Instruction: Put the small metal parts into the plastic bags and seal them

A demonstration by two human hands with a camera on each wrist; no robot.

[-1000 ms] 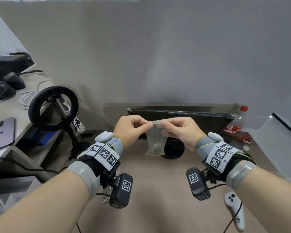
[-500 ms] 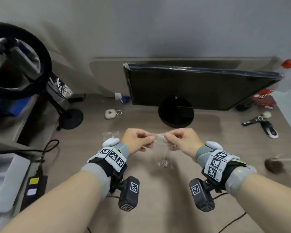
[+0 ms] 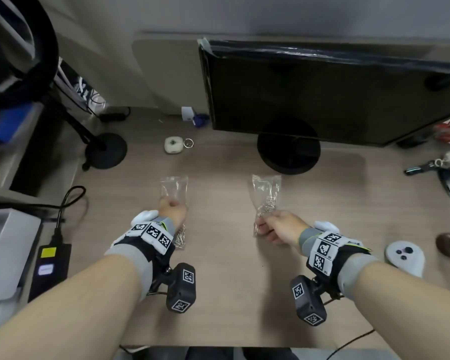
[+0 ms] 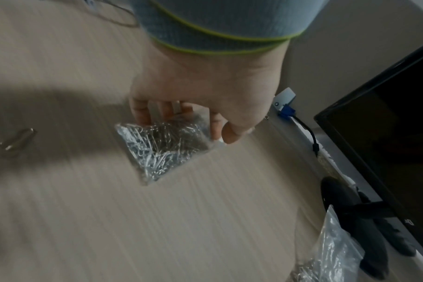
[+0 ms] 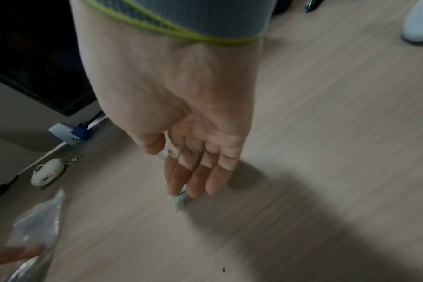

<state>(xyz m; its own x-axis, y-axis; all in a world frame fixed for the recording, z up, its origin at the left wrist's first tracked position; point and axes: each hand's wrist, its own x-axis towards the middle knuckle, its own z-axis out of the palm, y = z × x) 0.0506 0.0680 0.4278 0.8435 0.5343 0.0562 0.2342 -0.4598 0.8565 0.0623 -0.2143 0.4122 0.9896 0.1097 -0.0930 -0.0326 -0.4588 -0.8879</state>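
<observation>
Two clear plastic bags with small metal parts lie low over the wooden desk (image 3: 231, 281). My left hand (image 3: 172, 207) reaches down on the left bag (image 3: 174, 187); in the left wrist view its curled fingers (image 4: 143, 114) and thumb grip this bag (image 4: 162, 150), which is full of wire clips. My right hand (image 3: 276, 227) holds the lower end of the right bag (image 3: 266, 193), where the parts bunch. In the right wrist view only a sliver of that bag (image 5: 179, 200) shows past the fingertips (image 5: 213, 183); the rest is hidden.
A black monitor (image 3: 322, 94) on a round foot (image 3: 289, 146) stands at the back. Keys (image 3: 439, 172) and a white controller (image 3: 404, 258) lie to the right. A white tag with a ring (image 3: 174, 145), a lamp base (image 3: 105, 150) and a black power brick (image 3: 50, 266) are on the left.
Both hands pinched the top of one bag held up between them. They have dropped and parted: the right keeps that bag, the left has gone to a second bag on the left.
</observation>
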